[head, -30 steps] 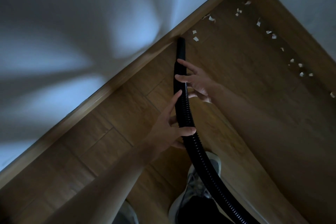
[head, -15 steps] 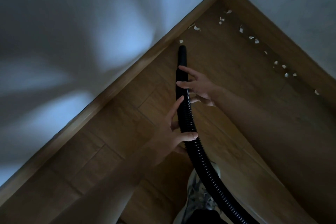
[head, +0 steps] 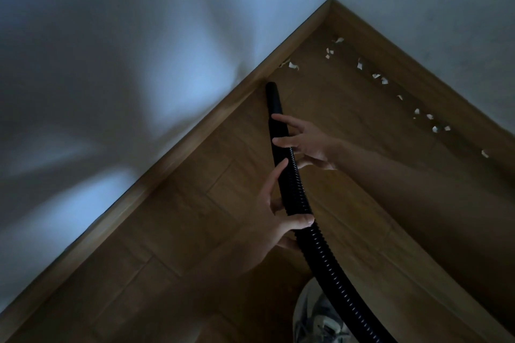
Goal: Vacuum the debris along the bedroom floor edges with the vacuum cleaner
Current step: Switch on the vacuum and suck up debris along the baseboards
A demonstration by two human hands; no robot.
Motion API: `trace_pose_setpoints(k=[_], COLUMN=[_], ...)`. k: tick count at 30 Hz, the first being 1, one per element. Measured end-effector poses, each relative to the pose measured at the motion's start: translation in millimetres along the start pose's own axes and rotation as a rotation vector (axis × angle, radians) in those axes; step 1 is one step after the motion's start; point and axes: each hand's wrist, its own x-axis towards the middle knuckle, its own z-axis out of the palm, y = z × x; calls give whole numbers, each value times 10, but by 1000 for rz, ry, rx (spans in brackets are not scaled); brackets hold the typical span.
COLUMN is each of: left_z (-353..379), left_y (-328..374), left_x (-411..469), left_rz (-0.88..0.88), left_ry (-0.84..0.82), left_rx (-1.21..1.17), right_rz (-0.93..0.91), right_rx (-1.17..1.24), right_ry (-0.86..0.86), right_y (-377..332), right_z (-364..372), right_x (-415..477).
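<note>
A black ribbed vacuum hose point(head: 323, 253) runs up from the bottom edge to a smooth nozzle point(head: 272, 95) whose tip rests against the left skirting board point(head: 211, 120). My left hand point(head: 276, 220) grips the ribbed part lower down. My right hand point(head: 303, 142) holds the hose just above it, fingers spread over the tube. White paper scraps lie ahead: one scrap point(head: 292, 65) by the left skirting just beyond the nozzle tip, and a line of scraps point(head: 384, 80) along the right wall's skirting.
Two white walls meet in a corner point(head: 331, 0) at the upper right. The floor is brown wood planks point(head: 178, 231). My light sneaker point(head: 315, 317) stands at the bottom edge beside the hose. The room is dim.
The nozzle has slid forward along the left skirting toward the corner. The scraps that lay near its tip one second ago are no longer visible. Both hands keep their hold.
</note>
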Motion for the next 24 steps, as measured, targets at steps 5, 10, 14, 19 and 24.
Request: trace_pose_setpoints(k=[5,10,14,19,24], left_z=[-52,-75,-62,-63,-102], left_y=[-46,-80,-110,-79,-20], left_x=[76,165,272,460,561], left_rz=[69,100,142,212,233], left_ry=[-13,-19,-33,-51,-37], left_rx=[71,68,76,49,54], right_rz=[-27,-37,-31,-35,-38], right_rx=[50,59,66,57,51], right_ry=[24,17,25,42,37], right_y=[120,93,66,-4,-113], right_z=[-71,-101,-147,-231,-260], right_x=[25,87,114,184,244])
